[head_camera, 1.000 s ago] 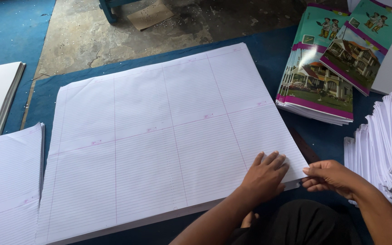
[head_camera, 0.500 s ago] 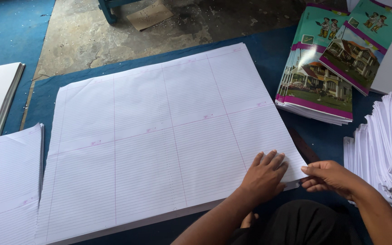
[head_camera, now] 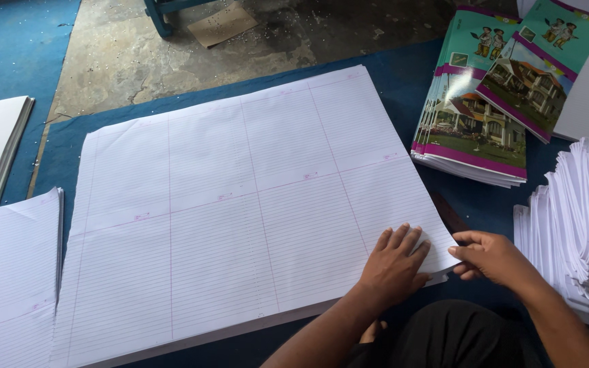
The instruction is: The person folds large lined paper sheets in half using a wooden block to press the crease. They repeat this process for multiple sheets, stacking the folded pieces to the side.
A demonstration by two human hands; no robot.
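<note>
Nothing has shifted — left hand (head_camera: 395, 262) flat on ruled sheets (head_camera: 240, 204), right hand (head_camera: 492, 259) pinching their corner.

The left hand (head_camera: 395, 262) lies flat, fingers spread, on the near right corner of a large stack of ruled white sheets (head_camera: 240, 204). Just right of its fingertips, the right hand (head_camera: 493, 259) pinches the very corner edge of the top sheet between thumb and forefingers. Beyond the right hand's fingers lies a pile of colourful booklet covers (head_camera: 475, 129) showing a house picture, fanned on the blue mat (head_camera: 390, 75). To the right of those fingers rises a heap of folded white paper (head_camera: 581, 218). Far to the left of the left hand's fingers sits a smaller ruled stack (head_camera: 15, 272).
</note>
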